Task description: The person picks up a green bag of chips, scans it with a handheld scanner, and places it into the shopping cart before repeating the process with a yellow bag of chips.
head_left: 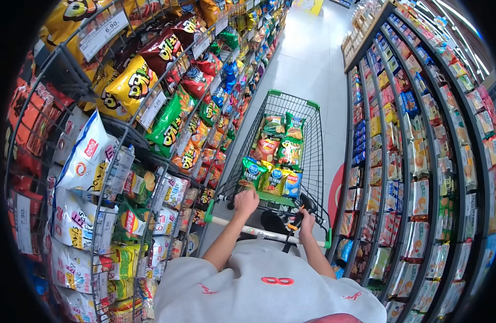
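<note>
My left hand (247,202) is closed over the shopping cart's near end, at the lower edge of a green chip bag (253,171) that it appears to pinch; its fingertips are partly hidden. Beside that bag stand a yellow-green chip bag (274,181) and a blue-and-yellow bag (292,184). Farther forward in the cart lie a red chip bag (266,148), a green bag (290,152) and other snack bags. My right hand (307,221) is closed around a black object with orange parts (307,203), just above the cart handle (269,233); what it is cannot be made out.
The wire-sided shopping cart (319,141) points up the aisle. Close on the left rises a wire rack (130,128) packed with chip bags and price tags. Shelves of packaged snacks (420,199) curve along the right. Pale tiled floor (307,56) runs ahead between them.
</note>
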Action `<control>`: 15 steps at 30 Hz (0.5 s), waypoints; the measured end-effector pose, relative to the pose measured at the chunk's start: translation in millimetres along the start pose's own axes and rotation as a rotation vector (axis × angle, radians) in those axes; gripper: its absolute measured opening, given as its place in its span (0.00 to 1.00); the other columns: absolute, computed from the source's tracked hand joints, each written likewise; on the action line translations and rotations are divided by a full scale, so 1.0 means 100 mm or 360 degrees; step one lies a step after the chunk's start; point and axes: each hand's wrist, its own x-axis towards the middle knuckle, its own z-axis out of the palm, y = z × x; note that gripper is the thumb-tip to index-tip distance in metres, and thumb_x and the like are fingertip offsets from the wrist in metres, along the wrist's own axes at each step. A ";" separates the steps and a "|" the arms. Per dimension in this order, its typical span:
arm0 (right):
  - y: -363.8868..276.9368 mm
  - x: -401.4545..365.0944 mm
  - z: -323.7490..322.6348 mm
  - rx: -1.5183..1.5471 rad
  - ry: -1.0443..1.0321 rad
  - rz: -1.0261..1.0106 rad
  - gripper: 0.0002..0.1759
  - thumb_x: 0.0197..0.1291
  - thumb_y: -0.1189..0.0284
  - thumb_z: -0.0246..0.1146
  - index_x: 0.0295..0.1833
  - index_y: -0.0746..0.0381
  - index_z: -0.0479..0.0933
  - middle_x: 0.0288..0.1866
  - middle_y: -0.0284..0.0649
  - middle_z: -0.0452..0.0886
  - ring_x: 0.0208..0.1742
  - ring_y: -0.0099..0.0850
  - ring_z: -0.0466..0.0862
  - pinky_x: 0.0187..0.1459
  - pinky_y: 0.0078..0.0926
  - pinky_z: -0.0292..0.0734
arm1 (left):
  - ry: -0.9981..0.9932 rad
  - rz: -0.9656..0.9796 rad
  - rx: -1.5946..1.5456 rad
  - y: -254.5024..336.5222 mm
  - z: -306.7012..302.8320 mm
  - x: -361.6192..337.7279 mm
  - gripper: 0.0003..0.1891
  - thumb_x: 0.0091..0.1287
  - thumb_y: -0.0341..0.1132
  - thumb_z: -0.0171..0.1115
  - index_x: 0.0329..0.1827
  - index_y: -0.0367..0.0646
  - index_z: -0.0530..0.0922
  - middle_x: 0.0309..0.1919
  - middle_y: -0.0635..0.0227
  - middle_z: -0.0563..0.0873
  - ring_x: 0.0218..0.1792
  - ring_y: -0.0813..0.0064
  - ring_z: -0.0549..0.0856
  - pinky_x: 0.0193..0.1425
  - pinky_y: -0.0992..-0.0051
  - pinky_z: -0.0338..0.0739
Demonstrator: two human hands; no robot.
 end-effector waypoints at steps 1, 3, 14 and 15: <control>-0.05 -0.01 -0.03 -0.0021 0.0010 -0.0020 0.11 0.59 0.69 0.62 0.40 0.67 0.78 0.31 0.42 0.82 0.24 0.38 0.87 0.28 0.31 0.84 | 0.0019 0.0019 -0.0010 0.06 0.00 0.00 0.12 0.68 0.41 0.58 0.32 0.44 0.83 0.28 0.51 0.88 0.33 0.49 0.88 0.40 0.50 0.82; 0.06 0.05 0.17 -0.0004 0.0010 0.0022 0.11 0.58 0.70 0.62 0.40 0.67 0.78 0.30 0.41 0.82 0.24 0.37 0.87 0.27 0.29 0.82 | -0.0013 0.0012 0.0042 -0.10 -0.10 0.13 0.12 0.68 0.40 0.57 0.33 0.43 0.83 0.29 0.51 0.88 0.33 0.49 0.88 0.40 0.50 0.81; -0.49 0.71 0.45 0.0011 0.0051 -0.0016 0.10 0.58 0.70 0.64 0.38 0.67 0.77 0.30 0.41 0.81 0.23 0.38 0.87 0.24 0.31 0.81 | 0.0076 -0.0025 0.0009 0.25 0.01 0.95 0.12 0.67 0.39 0.57 0.32 0.41 0.83 0.30 0.52 0.88 0.34 0.50 0.88 0.40 0.52 0.82; -0.54 0.79 0.48 0.0010 0.0057 0.0000 0.10 0.58 0.70 0.63 0.39 0.66 0.76 0.29 0.40 0.80 0.22 0.37 0.86 0.24 0.31 0.81 | 0.0080 -0.0040 0.0016 0.28 0.02 1.05 0.12 0.67 0.39 0.57 0.32 0.41 0.83 0.30 0.53 0.88 0.34 0.50 0.88 0.40 0.52 0.81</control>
